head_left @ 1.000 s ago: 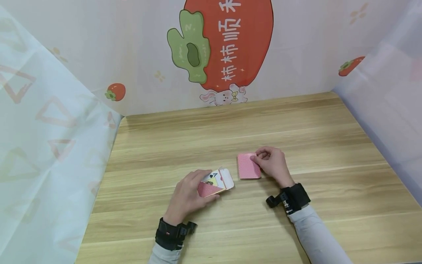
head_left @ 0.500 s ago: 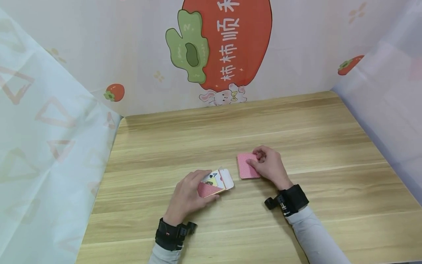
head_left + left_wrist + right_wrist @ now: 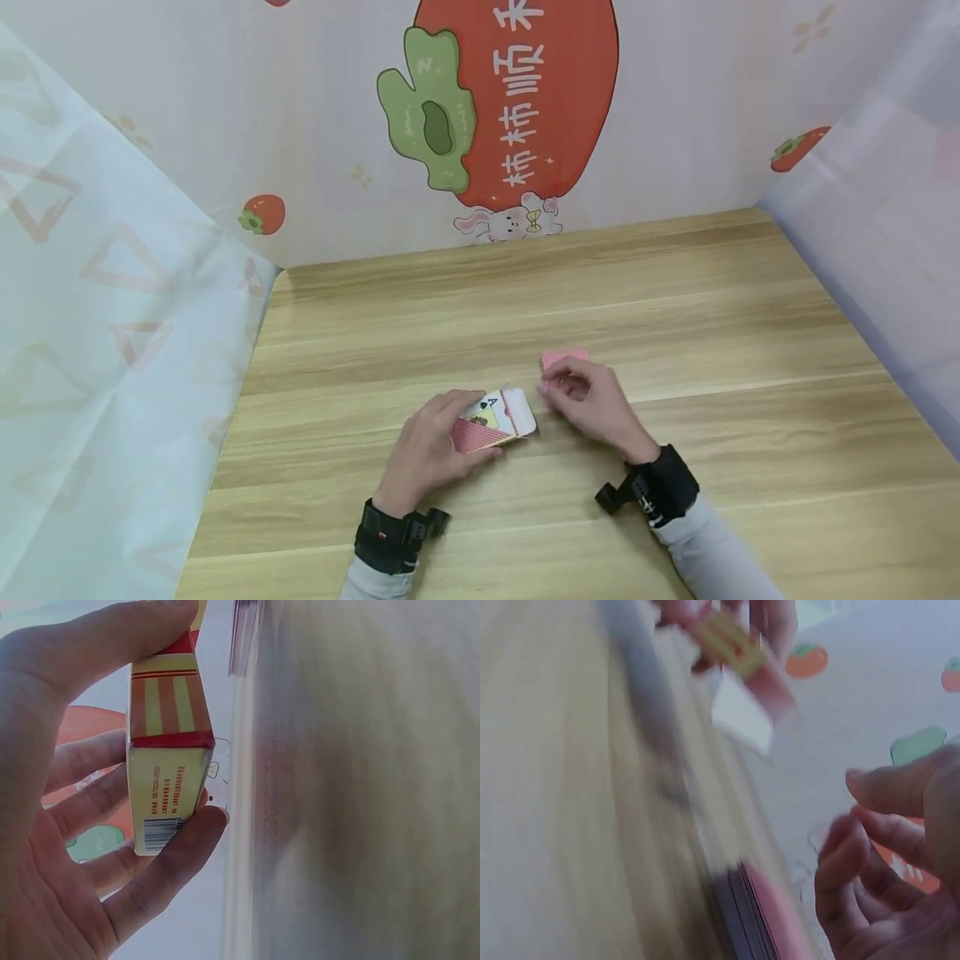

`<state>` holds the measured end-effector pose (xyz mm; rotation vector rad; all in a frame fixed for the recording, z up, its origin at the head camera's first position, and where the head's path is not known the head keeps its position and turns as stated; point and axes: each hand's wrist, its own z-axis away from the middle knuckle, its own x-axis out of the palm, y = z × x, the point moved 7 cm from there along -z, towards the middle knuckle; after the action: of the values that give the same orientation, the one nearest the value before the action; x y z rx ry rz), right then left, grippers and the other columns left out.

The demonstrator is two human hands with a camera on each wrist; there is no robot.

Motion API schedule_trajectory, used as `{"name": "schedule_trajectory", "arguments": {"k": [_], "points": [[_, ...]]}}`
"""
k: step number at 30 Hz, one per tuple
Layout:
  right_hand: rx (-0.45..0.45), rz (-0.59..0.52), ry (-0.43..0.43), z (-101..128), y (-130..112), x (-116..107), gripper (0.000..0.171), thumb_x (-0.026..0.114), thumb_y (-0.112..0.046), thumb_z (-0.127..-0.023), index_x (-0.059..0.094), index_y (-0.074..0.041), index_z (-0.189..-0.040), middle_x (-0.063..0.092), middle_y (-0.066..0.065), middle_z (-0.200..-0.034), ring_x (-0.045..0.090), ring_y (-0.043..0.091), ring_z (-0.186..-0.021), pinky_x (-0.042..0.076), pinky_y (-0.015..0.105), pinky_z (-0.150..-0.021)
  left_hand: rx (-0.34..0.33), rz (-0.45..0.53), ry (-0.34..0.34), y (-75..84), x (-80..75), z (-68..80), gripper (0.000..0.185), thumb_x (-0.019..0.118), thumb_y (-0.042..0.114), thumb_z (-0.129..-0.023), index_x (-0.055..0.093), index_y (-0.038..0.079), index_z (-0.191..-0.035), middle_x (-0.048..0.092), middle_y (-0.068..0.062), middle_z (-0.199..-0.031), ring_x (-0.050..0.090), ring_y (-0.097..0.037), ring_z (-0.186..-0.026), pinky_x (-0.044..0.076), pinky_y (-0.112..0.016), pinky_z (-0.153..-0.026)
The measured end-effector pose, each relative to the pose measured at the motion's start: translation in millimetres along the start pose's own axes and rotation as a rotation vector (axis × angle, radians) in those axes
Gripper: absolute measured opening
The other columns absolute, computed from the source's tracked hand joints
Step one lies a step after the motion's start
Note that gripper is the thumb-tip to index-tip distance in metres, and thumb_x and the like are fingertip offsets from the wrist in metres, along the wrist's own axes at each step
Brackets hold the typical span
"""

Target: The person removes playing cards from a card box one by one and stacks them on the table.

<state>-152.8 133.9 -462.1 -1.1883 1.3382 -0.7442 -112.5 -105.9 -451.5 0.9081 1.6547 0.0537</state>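
My left hand [image 3: 423,450] grips a red and cream playing-card box [image 3: 480,438]. An ace shows on its upper face, and its white end flap [image 3: 524,412] stands out to the right. In the left wrist view, thumb and fingers hold the box [image 3: 169,712] by its sides, with a barcode on the near end. My right hand [image 3: 600,408], fingers loosely bent, is between the box and a pink-backed deck of cards [image 3: 562,358], overlapping the deck's near part. The right wrist view shows a gap between thumb and forefinger, with the deck [image 3: 754,919] lying below the hand.
Both hands work over a wood-grain table [image 3: 360,333]. A printed cloth [image 3: 330,108] hangs behind its far edge, with more cloth along the left and right sides. Black wrist straps [image 3: 386,537] carry small cameras.
My right hand has let go of the deck's right edge and moved left and nearer, towards the box flap. The deck stays in place, now partly covered. My left hand holds the box nearly still.
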Motion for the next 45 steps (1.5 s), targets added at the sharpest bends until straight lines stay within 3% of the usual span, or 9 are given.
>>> {"name": "schedule_trajectory", "arguments": {"k": [5,15,23,33,42,45], "points": [[-0.005,-0.076,-0.18,12.0,-8.4,29.4,0.012,0.081,-0.006,-0.093,0.075,-0.005,-0.103,0.074,0.005,-0.088,0.07,0.01,-0.075,0.059,0.024,-0.068,0.033,0.019,0.001,3.4,1.0,0.0,0.079,0.101,0.044,-0.07,0.069,0.017,-0.137,0.074,0.001,-0.13,0.071,-0.014,-0.11,0.061,-0.032,-0.083],[0.031,-0.125,-0.281,18.8,-2.9,45.6,0.022,0.08,0.004,-0.087,0.068,-0.006,-0.102,0.069,0.006,-0.087,0.068,0.013,-0.071,0.06,0.027,-0.064,0.095,0.065,0.006,13.4,0.4,0.4,0.081,0.103,0.042,-0.068,0.07,0.015,-0.137,0.074,0.003,-0.129,0.069,-0.012,-0.109,0.06,-0.03,-0.083],[0.086,-0.157,-0.289,21.3,2.6,48.7,0.02,0.076,0.005,-0.088,0.066,-0.003,-0.103,0.067,0.007,-0.088,0.067,0.013,-0.07,0.059,0.026,-0.064,0.08,0.043,0.005,14.1,1.1,0.8,0.08,0.103,0.043,-0.067,0.07,0.017,-0.136,0.075,0.004,-0.128,0.068,-0.01,-0.105,0.058,-0.027,-0.078],[0.185,-0.226,-0.328,20.3,7.9,41.5,0.019,0.072,-0.003,-0.098,0.063,0.006,-0.112,0.072,0.015,-0.093,0.077,0.029,-0.076,0.064,0.04,-0.065,0.023,0.013,0.003,8.0,0.6,1.5,0.08,0.102,0.044,-0.069,0.07,0.018,-0.137,0.074,0.003,-0.13,0.069,-0.013,-0.109,0.06,-0.03,-0.082],[0.206,-0.253,-0.274,15.3,8.2,14.4,0.023,0.065,0.001,-0.101,0.058,0.008,-0.121,0.077,0.021,-0.099,0.079,0.039,-0.081,0.065,0.049,-0.07,-0.002,0.002,0.012,5.9,0.3,0.6,0.078,0.1,0.045,-0.07,0.069,0.02,-0.137,0.074,0.002,-0.131,0.07,-0.014,-0.113,0.06,-0.032,-0.085],[0.217,-0.269,-0.216,12.4,9.7,5.7,0.024,0.065,0.003,-0.1,0.058,0.009,-0.123,0.074,0.022,-0.103,0.077,0.036,-0.083,0.065,0.047,-0.072,-0.002,0.004,0.02,6.0,-0.3,-0.2,0.077,0.101,0.044,-0.07,0.07,0.019,-0.136,0.074,0.002,-0.13,0.07,-0.014,-0.112,0.061,-0.033,-0.086]]}}
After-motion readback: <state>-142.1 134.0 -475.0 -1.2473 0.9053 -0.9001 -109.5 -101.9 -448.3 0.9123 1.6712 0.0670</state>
